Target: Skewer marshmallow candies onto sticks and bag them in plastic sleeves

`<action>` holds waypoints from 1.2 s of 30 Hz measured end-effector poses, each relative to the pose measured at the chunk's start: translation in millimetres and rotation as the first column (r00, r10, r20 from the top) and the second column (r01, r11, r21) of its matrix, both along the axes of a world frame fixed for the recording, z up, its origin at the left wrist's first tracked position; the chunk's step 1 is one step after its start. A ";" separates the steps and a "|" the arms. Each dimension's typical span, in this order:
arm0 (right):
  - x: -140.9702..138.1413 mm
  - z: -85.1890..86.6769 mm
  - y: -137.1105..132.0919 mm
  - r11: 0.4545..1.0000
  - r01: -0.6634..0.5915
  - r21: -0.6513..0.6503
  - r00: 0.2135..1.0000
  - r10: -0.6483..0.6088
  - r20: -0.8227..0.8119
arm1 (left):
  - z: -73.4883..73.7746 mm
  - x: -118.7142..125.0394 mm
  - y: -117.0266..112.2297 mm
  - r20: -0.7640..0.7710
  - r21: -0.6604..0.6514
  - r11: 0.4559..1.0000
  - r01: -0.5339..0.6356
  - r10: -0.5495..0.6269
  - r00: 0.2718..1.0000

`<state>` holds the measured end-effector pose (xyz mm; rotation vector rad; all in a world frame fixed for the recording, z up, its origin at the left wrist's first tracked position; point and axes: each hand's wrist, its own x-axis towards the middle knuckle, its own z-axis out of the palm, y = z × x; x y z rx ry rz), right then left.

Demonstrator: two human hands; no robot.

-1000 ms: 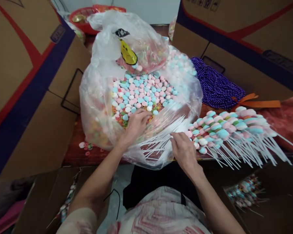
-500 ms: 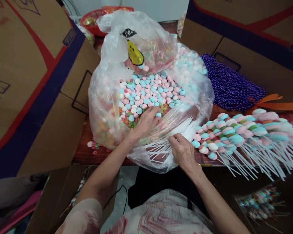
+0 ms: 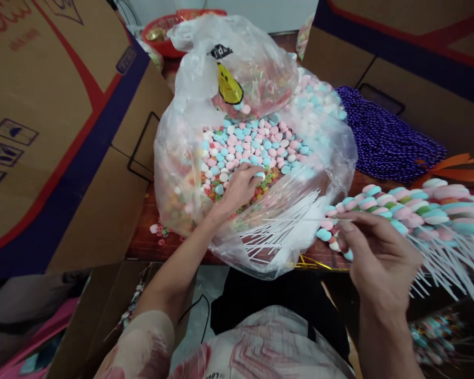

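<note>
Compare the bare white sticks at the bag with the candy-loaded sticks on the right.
The bare sticks lie behind the bag's clear plastic; the candy sticks lie outside it. The bare sticks carry nothing; the candy sticks hold pastel sweets. Both have thin white shafts.

Tall cardboard boxes with red and blue stripes flank the wooden table, a heap of purple bead strands (orange ribbon just beside it) lies right, and a red basket sits behind.

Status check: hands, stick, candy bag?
Left hand inside plastic bag, fingertips on loose candies. Right hand pinches one white stick. Filled skewers piled beside it.
</note>
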<state>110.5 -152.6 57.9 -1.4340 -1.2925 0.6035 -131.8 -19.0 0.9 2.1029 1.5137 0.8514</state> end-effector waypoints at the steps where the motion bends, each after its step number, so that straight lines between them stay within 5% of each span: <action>1: 0.1 5.1 -1.7 0.999 0.025 0.037 0.999 -0.026 0.034 | -1.8 1.8 1.6 -0.025 -0.009 1.000 0.029 -0.029 0.999; 6: -3.3 6.8 -3.5 0.977 -0.122 0.173 0.880 0.026 0.475 | -12.5 7.7 2.1 -0.152 0.051 0.988 0.145 -0.136 0.979; 9: 0.8 1.1 -4.4 0.975 -0.208 0.077 0.747 0.108 0.656 | -13.6 7.9 0.1 -0.149 0.070 0.987 0.146 -0.134 0.980; 14: 18.1 -6.8 -8.1 0.979 -0.185 -0.083 0.403 0.152 0.903 | -9.7 -7.8 -9.5 0.071 0.039 0.993 -0.114 0.111 0.991; 16: 19.7 -12.8 -7.5 0.971 -0.157 -0.179 0.294 0.218 0.931 | -7.6 -17.4 -19.0 0.023 0.103 0.982 -0.161 0.160 0.987; 19: 8.5 -23.7 -3.6 0.952 -0.084 -0.295 0.230 0.306 0.924 | -4.8 -28.6 -37.1 -0.096 0.148 0.986 -0.076 0.091 0.991; 22: -13.7 -30.8 2.5 0.915 -0.039 -0.402 0.225 0.400 0.888 | -3.0 -34.1 -54.3 -0.070 0.100 0.995 -0.006 0.013 0.997; 27: -37.3 -34.0 7.8 0.848 0.029 -0.530 0.300 0.498 0.813 | -2.8 -40.6 -66.8 0.117 -0.064 0.996 -0.061 0.068 0.991; 31: -26.1 -35.8 1.3 0.868 0.031 -0.495 0.376 0.449 0.811 | -6.5 -45.5 -59.6 0.201 -0.141 0.986 -0.087 0.115 0.973; 36: -12.8 -32.7 -7.6 0.917 -0.244 -0.316 0.646 0.397 0.652 | -14.1 -42.8 -44.1 0.302 -0.185 0.981 -0.064 0.119 0.946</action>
